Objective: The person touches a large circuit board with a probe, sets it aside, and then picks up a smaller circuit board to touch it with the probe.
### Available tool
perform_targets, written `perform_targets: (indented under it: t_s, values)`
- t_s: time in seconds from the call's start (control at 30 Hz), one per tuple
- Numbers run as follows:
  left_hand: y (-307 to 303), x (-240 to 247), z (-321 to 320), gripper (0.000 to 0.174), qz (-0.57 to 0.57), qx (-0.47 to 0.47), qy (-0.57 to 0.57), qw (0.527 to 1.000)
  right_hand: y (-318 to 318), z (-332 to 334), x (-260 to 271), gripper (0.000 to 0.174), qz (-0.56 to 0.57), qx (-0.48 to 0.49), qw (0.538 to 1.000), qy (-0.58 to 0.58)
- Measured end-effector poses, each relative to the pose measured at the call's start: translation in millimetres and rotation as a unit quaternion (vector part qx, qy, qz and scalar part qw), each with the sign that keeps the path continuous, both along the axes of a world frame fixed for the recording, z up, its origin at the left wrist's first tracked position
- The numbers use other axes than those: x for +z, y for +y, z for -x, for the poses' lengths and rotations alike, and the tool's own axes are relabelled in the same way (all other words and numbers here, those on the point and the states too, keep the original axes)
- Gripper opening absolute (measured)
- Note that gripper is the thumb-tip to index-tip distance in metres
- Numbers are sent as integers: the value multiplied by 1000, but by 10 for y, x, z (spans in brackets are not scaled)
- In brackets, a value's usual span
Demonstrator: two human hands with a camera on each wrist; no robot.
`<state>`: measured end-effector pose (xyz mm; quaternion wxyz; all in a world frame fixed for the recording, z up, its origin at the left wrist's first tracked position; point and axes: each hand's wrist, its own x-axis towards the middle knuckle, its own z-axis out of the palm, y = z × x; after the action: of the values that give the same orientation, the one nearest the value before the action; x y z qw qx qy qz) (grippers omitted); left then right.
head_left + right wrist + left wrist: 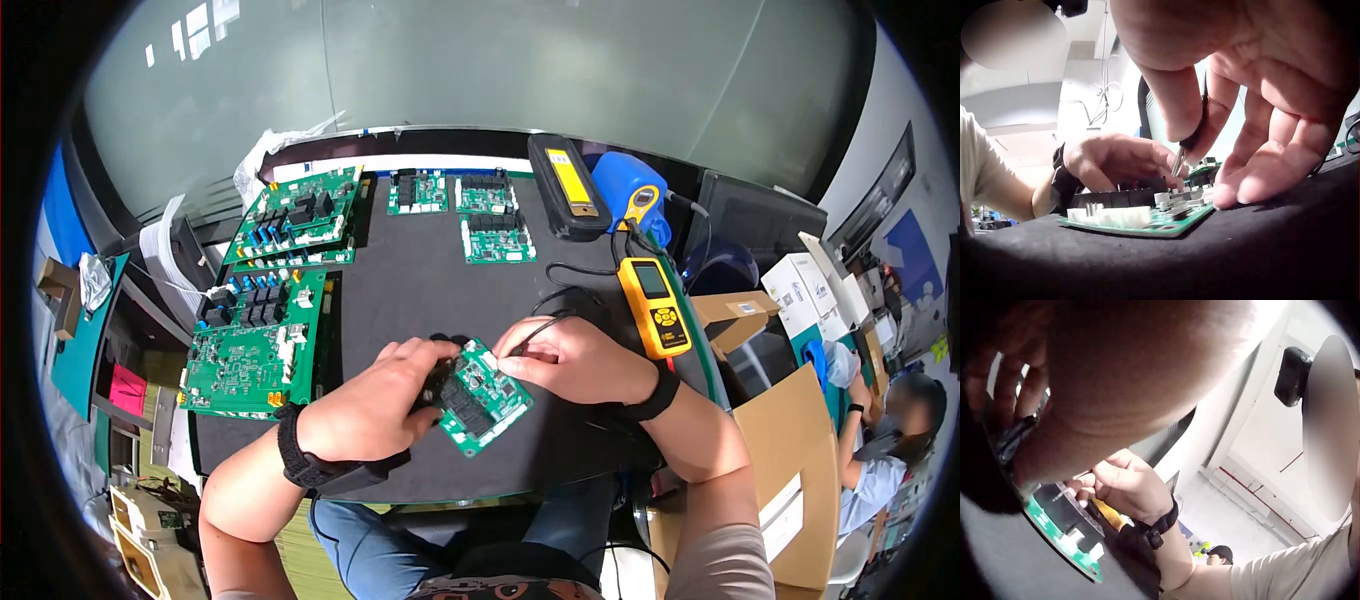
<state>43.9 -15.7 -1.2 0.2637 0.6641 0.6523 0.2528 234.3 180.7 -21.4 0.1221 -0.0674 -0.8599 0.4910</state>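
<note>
A green circuit board [483, 400] with a row of black relays [466, 408] and white connectors lies on the dark mat, turned at an angle. My left hand [372, 400] holds it along its left side, thumb and fingers around that edge, partly hidden by the hand. Over the board's upper right edge, my right hand [588, 362] pinches a black test probe [1194, 136]. Its metal tip [1179, 164] points down at the components, as the right wrist view shows. Other fingertips of that hand rest by the board's edge.
Larger green boards [250, 345] are stacked at the left, with smaller boards [497, 238] at the back. A yellow meter [655, 308] and its black cable [568, 290] lie at right, before a black case [568, 188] and a blue-yellow device [632, 190]. An open cardboard box [790, 470] stands at right.
</note>
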Motion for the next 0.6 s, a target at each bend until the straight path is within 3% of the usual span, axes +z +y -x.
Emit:
perform_targets:
  t_s: [0.03,0.1,0.23,0.37,0.6]
  values:
    - [16,12,4,69,4,-1,-1,1000,2,-6,20,20,72,0,995,-63]
    - [29,23,18,74,12,-6,-32,999,-26,-21,49,20,88,-9,994,-62]
    - [46,127,-7,77,63,4,-47,997,-15,-13,24,18,71,-10,996,-57]
    - [28,89,-14,75,12,-15,-31,999,-46,-19,35,16,68,-8,997,-36]
    - [37,73,-5,72,31,-7,-45,998,-56,-50,58,11,-10,12,1000,-17]
